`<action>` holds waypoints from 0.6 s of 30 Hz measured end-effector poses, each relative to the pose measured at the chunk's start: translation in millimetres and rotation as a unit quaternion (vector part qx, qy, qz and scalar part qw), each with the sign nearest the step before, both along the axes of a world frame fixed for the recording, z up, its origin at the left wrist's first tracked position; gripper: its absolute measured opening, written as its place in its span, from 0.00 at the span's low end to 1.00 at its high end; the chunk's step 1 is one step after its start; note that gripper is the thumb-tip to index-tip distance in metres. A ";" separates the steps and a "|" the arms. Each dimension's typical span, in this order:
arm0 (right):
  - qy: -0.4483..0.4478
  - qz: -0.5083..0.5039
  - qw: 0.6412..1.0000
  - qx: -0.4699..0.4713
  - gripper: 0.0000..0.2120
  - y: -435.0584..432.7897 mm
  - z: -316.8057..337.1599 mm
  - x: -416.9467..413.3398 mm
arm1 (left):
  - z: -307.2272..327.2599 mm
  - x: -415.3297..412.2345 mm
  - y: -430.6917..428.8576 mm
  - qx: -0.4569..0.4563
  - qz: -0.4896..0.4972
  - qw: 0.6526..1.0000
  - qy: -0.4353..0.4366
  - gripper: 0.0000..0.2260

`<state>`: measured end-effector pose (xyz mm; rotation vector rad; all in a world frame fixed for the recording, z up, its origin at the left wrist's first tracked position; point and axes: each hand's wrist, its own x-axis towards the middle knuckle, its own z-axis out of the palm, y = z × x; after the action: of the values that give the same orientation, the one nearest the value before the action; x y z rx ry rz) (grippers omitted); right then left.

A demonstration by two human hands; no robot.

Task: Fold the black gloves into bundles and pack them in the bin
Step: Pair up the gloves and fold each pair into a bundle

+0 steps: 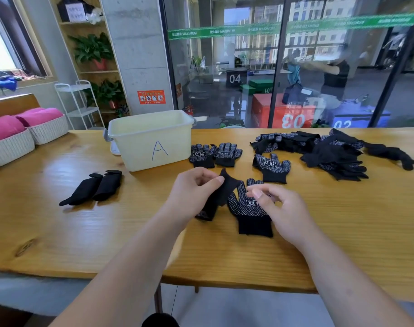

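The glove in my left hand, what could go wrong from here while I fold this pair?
Your left hand pinches the lifted glove by one edge only, so it may slip or land crooked on the dotted glove lying flat, giving a loose bundle. The two folded bundles lie on the table left of the bin, not in it; they could unroll or get forgotten.

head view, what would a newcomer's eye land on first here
Two bare hands work at the middle of the wooden table: the left hand pinches a black glove beside a dotted glove lying flat, partly under the right hand. Behind them stands a pale bin marked with a blue A, and a heap of black gloves sprawls at the far right. Two rolled bundles lie to the left.
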<state>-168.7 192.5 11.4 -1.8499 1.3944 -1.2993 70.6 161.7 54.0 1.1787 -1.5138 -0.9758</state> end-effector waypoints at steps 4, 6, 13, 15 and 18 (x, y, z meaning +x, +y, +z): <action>-0.128 0.064 0.988 0.063 0.20 7.0 7.7 1.5 | -2.0 -37.6 -4.4 0.002 -0.021 0.999 -0.030 0.06; -0.145 0.072 0.985 0.066 0.10 6.4 8.4 1.1 | -4.7 -49.2 -7.4 0.003 -0.035 0.998 -0.046 0.06; -0.377 -0.077 0.918 0.100 0.08 -11.1 10.2 -13.5 | -27.3 -33.9 -19.7 -0.064 -0.026 0.963 -0.260 0.11; -0.424 -0.084 0.895 0.105 0.08 -15.0 10.7 -19.2 | -37.9 -22.4 -22.2 -0.070 -0.066 0.942 -0.321 0.18; -0.478 -0.103 0.867 0.100 0.08 -16.1 16.6 -25.0 | -45.1 -12.2 -21.7 -0.088 -0.102 0.923 -0.359 0.29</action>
<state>-193.7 176.4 28.1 -0.6921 1.0859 -1.7361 58.4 140.0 8.9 1.3395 -2.2884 -0.5228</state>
